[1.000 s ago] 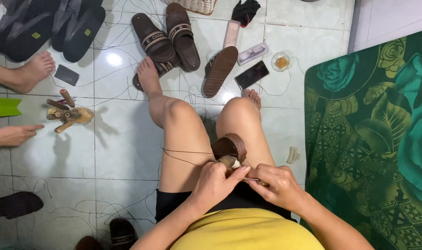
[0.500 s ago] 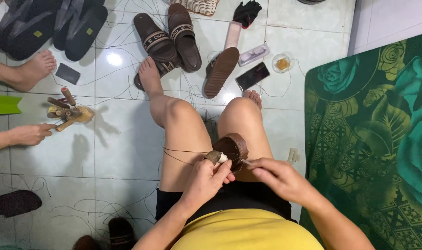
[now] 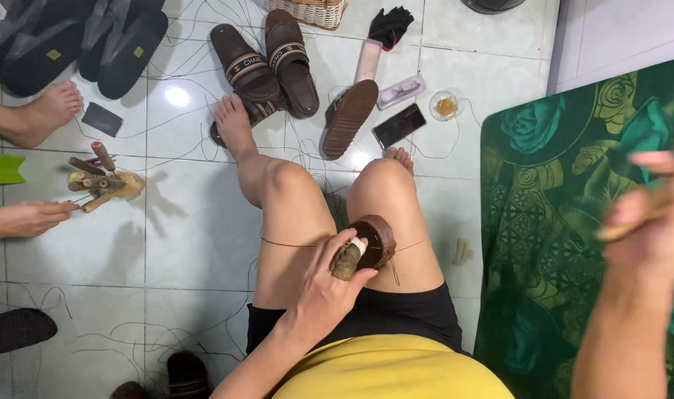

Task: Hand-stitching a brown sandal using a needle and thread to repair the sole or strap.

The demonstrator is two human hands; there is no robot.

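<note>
I sit on a tiled floor with my knees bent. My left hand (image 3: 328,284) grips a small round brown shoe piece (image 3: 375,238) against my right thigh; its thumb is wrapped in white tape. A thin dark thread (image 3: 293,245) runs taut from the piece across both thighs. My right hand (image 3: 651,214) is raised far out to the right, blurred, closed around a pale wooden-handled tool (image 3: 624,227). The tool's tip cannot be made out.
Brown sandals (image 3: 267,63), a loose sole (image 3: 349,118), a phone (image 3: 399,125) and a basket (image 3: 307,11) lie ahead. Another person's foot (image 3: 45,114) and hand (image 3: 28,219) are at the left, beside a holder of wooden-handled tools (image 3: 100,181). A green flowered mat (image 3: 544,222) lies to the right.
My right hand has left the shoe piece and swung up and far out to the right with the tool. My left hand stays on the piece.
</note>
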